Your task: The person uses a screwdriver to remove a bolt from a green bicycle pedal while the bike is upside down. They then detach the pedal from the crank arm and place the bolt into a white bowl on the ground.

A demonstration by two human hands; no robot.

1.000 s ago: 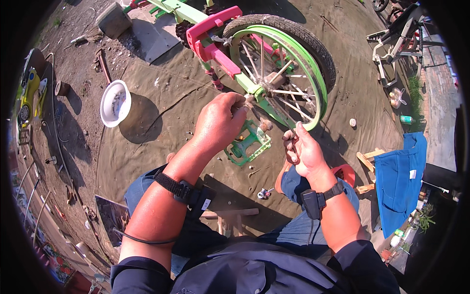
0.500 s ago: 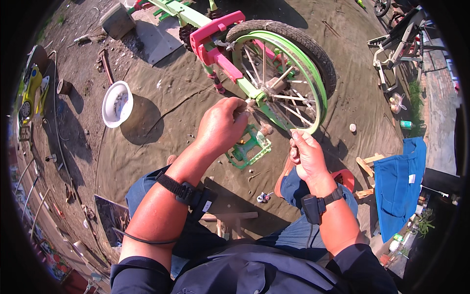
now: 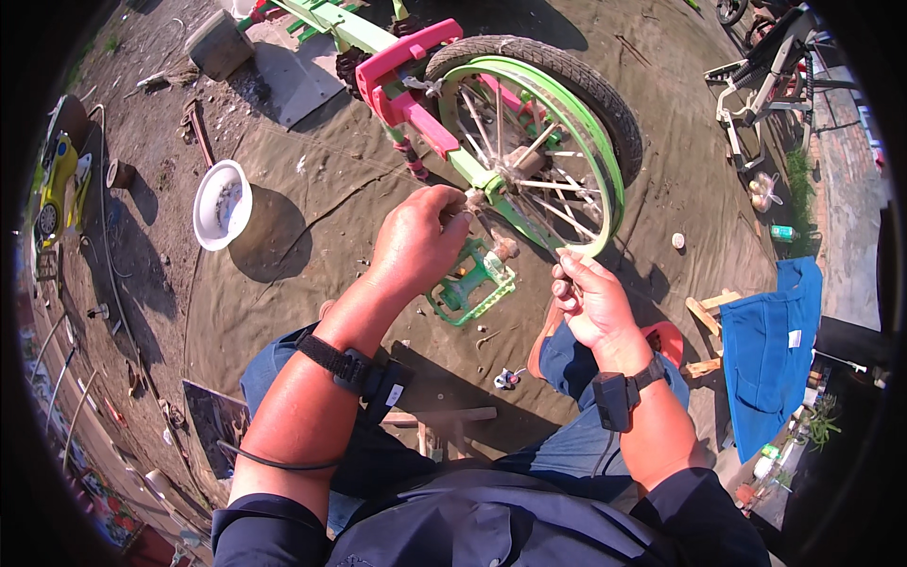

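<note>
A small bicycle (image 3: 444, 142) with green and pink parts lies in front of me, its wheel (image 3: 619, 104) showing a green rim, pale spokes and a dark tyre. My left hand (image 3: 420, 236) is closed beside the wheel hub (image 3: 493, 184); its fingertips hide what they grip. To the right, my right hand (image 3: 590, 293) pinches with thumb and fingers near the rim's lower edge. What is in that pinch is too small to make out. Below the hub, next to my left hand, a translucent green pedal (image 3: 468, 288) sticks out.
A white bowl (image 3: 224, 205) stands on the brown ground sheet (image 3: 312, 170) at the left, with a rusty wrench (image 3: 198, 132) behind it. Blue cloth (image 3: 773, 359) drapes at the right near wooden pieces (image 3: 704, 317). Farther back is a pale metal frame (image 3: 756, 104).
The view has shifted slightly, so the bicycle and bowl appear a little farther left. My left hand stays at the hub; the right hand's fingers have moved slightly near the rim.
</note>
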